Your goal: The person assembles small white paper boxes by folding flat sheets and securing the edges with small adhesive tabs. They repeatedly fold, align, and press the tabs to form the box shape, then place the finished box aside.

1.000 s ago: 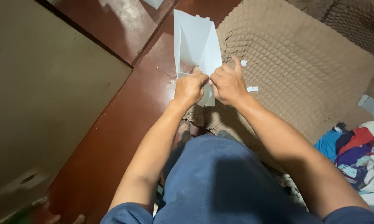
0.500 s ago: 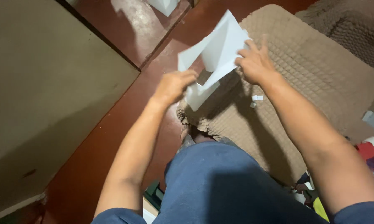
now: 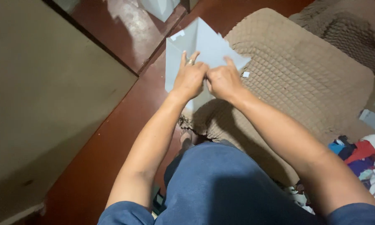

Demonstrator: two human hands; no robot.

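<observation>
Here, the tan waffle-textured mat (image 3: 304, 79) is serving as the landmark, lying spread over the red-brown floor (image 3: 125, 121). At the mat's upper-left corner, the folded white paper sheet (image 3: 204, 43) is hanging partly over the mat and partly over the floor, its point aiming away from the person and its broad end running toward the wrists. Both hands are meeting at that near end of the sheet, so it is stretching up and away from the fingers. The left hand (image 3: 190, 78), wearing a ring, is pressing on the sheet's floor side, with the index and middle fingers (image 3: 183, 58) reaching straight and apart across the paper. The right hand (image 3: 223, 81), on the mat side, is curling its fingers together on the paper's near edge, touching the left hand. Neither hand is nearer; they are sitting level. A tiny white paper scrap (image 3: 246, 74) is lying on the mat just right of the sheet.
</observation>
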